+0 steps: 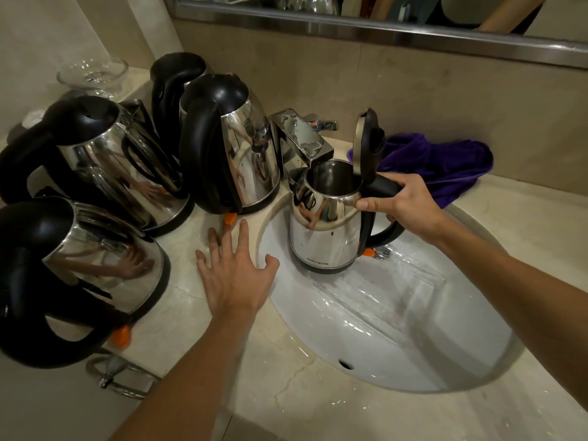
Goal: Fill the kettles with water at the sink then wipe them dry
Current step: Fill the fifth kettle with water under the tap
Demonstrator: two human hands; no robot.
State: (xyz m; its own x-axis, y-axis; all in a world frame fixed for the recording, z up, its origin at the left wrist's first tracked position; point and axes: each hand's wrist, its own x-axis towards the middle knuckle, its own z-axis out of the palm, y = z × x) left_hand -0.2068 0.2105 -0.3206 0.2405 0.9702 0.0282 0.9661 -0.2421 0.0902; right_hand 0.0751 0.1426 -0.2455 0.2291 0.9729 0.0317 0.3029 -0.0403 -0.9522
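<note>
My right hand (402,202) grips the black handle of a steel kettle (324,237) held upright in the white sink (413,345), its lid (366,141) flipped open under the chrome faucet (302,141). No water stream is visible from the spout. My left hand (237,272) rests flat on the counter at the sink's left rim, fingers spread. Several more steel kettles with black handles stand on the counter to the left, such as a tall kettle (229,148), a tilted-looking kettle (105,160) and the nearest kettle (73,275). A purple cloth (445,160) lies behind the sink.
A clear glass bowl (94,73) sits in the back left corner. The mirror frame (381,30) runs along the wall above. A metal towel ring (124,374) hangs below the counter's left front edge. The beige counter (286,393) is wet in places.
</note>
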